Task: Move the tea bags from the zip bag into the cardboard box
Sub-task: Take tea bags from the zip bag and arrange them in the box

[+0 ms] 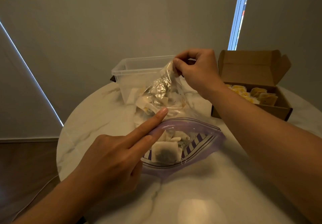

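Several tea bags (164,154) lie beside the straight-fingered left hand (113,154); the right hand (196,68) seemingly pinches the zip bag (200,131).

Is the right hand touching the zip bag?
Touching. The head view shows the right hand pinching one corner of the zip bag between thumb and fingers and holding that end up.

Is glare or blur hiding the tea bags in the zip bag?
Head view: dim, warm light; the glare patch on the table lies clear of the zip bag; tea bags at its mouth read clearly; plastic below the right hand glints, muddling those inside.
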Available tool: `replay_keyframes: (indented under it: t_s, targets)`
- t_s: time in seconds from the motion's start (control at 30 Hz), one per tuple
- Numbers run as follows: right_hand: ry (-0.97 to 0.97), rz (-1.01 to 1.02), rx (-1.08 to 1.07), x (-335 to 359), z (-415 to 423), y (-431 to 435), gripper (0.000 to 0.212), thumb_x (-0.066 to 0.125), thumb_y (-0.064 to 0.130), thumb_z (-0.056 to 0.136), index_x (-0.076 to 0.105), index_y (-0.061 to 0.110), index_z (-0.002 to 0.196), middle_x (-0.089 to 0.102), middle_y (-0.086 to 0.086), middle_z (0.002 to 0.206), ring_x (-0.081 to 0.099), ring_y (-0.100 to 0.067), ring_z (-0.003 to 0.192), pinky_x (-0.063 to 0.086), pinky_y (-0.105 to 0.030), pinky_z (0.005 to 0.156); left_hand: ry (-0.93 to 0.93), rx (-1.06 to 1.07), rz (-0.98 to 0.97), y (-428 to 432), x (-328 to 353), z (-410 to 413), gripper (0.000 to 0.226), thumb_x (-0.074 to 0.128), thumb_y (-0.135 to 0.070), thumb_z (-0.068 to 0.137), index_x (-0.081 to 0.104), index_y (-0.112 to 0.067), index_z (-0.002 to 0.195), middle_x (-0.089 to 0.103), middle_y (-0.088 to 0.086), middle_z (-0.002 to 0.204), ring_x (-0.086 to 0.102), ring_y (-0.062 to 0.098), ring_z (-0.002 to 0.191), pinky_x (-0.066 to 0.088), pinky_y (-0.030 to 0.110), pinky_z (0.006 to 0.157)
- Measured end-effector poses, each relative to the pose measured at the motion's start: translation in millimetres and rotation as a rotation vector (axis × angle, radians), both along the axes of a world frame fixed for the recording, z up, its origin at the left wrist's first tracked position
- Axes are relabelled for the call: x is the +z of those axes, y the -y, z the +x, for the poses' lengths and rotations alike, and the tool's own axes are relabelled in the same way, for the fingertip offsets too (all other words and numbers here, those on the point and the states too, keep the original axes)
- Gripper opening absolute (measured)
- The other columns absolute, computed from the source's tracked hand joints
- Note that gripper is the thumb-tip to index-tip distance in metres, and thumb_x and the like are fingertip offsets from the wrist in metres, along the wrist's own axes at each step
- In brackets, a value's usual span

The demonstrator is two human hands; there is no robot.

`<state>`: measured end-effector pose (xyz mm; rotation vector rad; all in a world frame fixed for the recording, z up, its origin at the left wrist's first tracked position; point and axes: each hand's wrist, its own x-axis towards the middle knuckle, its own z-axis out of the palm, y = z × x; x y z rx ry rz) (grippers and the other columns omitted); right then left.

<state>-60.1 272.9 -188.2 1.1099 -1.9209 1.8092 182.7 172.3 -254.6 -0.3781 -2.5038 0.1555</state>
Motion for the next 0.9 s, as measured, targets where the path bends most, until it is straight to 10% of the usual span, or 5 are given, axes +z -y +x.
replay_keyframes:
  t_s: [0.47,0.9]
  targets:
    - [-0.261,0.317,-0.157,19.6,-23.2,-15.5,0.005,0.074,0.018,0.084,0.076,0.02,0.088,0.059,0.024,0.071,0.053,0.017,0.06,0.035,0.0,0.057,-0.022,0.001,0.014,2.4,-8.2,1.6,0.056,0.041,-0.014,0.085,0.043,-0.015,0.142,0.028,-0.001,0.161,0.046,0.016,0.042,0.047,0.03,0.038]
    - [-0.131,0.557,-0.1,3.8,-34.5,-0.7,0.011,0.07,0.014,0.088,0.074,0.011,0.097,0.071,0.001,0.078,0.069,-0.005,0.062,0.054,-0.015,0.064,0.029,0.04,0.107,-9.9,4.5,-4.9,0.076,0.049,-0.01,0.072,0.037,-0.02,0.147,0.027,-0.005,0.162,0.048,0.014,0.043,0.045,0.027,0.04]
